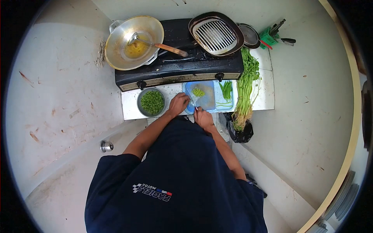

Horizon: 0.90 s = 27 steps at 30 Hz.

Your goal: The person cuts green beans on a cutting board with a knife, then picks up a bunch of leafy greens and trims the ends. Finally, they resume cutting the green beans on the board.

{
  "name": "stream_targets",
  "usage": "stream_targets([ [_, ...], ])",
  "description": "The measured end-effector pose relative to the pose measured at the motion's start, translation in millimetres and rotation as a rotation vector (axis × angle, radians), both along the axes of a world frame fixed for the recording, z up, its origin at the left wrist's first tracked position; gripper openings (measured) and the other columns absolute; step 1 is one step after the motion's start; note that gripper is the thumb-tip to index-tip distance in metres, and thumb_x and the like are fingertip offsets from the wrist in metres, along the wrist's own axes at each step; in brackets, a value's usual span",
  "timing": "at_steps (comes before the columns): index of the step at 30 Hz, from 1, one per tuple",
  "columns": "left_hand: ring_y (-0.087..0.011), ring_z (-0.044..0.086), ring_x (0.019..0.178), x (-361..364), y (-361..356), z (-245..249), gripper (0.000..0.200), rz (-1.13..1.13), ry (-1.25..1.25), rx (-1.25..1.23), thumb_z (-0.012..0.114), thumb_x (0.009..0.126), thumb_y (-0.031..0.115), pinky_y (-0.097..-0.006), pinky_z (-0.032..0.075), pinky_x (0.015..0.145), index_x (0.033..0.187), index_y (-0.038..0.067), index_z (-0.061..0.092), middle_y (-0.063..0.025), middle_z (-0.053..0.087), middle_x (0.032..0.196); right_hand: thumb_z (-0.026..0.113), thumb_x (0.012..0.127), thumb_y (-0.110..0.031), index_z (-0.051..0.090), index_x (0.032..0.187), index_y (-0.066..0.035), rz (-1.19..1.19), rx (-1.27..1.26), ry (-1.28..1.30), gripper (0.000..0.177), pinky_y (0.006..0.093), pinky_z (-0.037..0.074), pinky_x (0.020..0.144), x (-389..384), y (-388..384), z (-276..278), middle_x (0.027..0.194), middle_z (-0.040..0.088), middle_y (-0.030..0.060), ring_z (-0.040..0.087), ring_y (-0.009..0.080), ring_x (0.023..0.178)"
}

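Note:
My right hand [204, 118] grips a knife [194, 101] at the front edge of the blue cutting board [210, 101]. Its blade points up and left over the board. My left hand [179, 104] is at the board's left edge, close to the blade, with fingers bent together; what they hold, if anything, is hidden. Beyond the blade lies a small heap of chopped green stems [198, 92]. Longer cut green pieces [225, 90] rest on the board's right side. Left of my left hand stands a grey bowl [139, 108] filled with chopped greens [152, 102].
Behind the board is a black stove [175, 72] bearing a large wok [116, 50] with a wooden-handled ladle [167, 48] and a grill pan [215, 35]. A bunch of leafy greens [245, 85] lies at right above a black plastic bag [243, 135]. A green basket [268, 37] holds utensils.

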<state>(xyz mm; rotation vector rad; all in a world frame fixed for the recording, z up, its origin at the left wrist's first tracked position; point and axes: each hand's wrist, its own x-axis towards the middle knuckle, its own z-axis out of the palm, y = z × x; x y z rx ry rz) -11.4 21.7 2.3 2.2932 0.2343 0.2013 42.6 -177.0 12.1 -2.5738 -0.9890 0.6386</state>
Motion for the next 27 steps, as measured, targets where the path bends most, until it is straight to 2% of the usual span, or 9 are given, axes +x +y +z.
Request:
stream_targets([
  [12,-0.0343,0.062,0.089,1.6,0.4,0.9,0.006,-0.008,-0.018,0.04,0.067,0.087,0.009,-0.0454,0.051,0.083,0.085,0.003,0.069,-0.0131,0.066,0.086,0.051,0.102,-0.036,0.058,0.101,0.005,0.03,-0.039,0.07,0.041,0.057,0.056,0.07,4.9,-2.0,9.6,0.077,0.068,0.0314,0.069,0.0493,0.074],
  [27,-0.0335,0.061,0.088,-1.1,-0.2,2.4,0.007,-0.02,-0.051,0.096,0.069,0.086,0.01,-0.0445,0.05,0.081,0.088,0.004,0.067,-0.0125,0.063,0.086,0.05,0.102,-0.034,0.058,0.098,0.005,0.07,-0.02,0.027,0.04,0.0536,0.058,0.068,6.0,6.6,-0.8,0.075,0.068,0.0307,0.07,0.0483,0.071],
])
